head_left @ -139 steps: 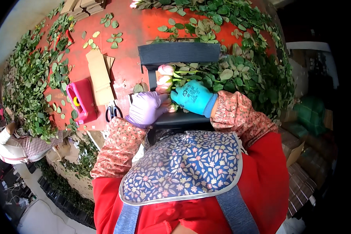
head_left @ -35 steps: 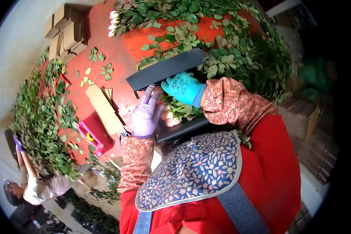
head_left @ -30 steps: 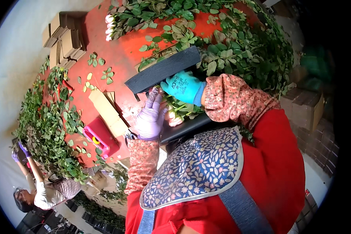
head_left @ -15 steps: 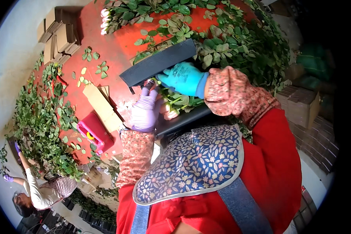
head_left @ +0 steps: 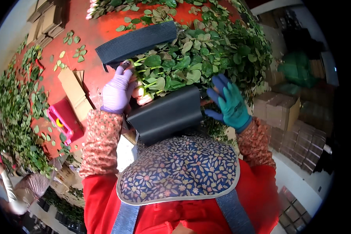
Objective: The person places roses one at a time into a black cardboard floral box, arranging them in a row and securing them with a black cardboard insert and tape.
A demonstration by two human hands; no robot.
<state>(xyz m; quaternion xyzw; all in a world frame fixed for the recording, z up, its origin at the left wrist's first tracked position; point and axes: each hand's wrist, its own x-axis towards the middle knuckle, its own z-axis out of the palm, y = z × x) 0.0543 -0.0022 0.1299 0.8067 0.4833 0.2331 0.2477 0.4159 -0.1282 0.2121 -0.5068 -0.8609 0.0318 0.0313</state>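
A bunch of pale pink roses (head_left: 144,98) lies between two black ribbed flaps, its heads to the left and its leafy stems (head_left: 179,64) running right. My left hand (head_left: 117,91), in a lilac glove, is closed around rose heads at the bunch's left end; its fingertips are partly hidden among the blooms. The far black flap (head_left: 138,43) stands up behind the stems, and the near black flap (head_left: 167,113) lies by my apron. Off the right end of the near flap, my right hand (head_left: 231,103), in a teal and blue glove, is open with its fingers spread, apparently holding nothing.
Flat cardboard pieces (head_left: 73,91) and a pink plastic holder (head_left: 65,121) lie on the red table (head_left: 91,33). Loose leaves heap up at the left (head_left: 15,105). Folded cardboard (head_left: 48,19) sits far left; boxes (head_left: 279,109) stand right. Another person (head_left: 29,185) is lower left.
My right hand has left the far flap and swung right and nearer, its fingers opening. The near flap now shows more of its face. My left hand stays at the rose heads.
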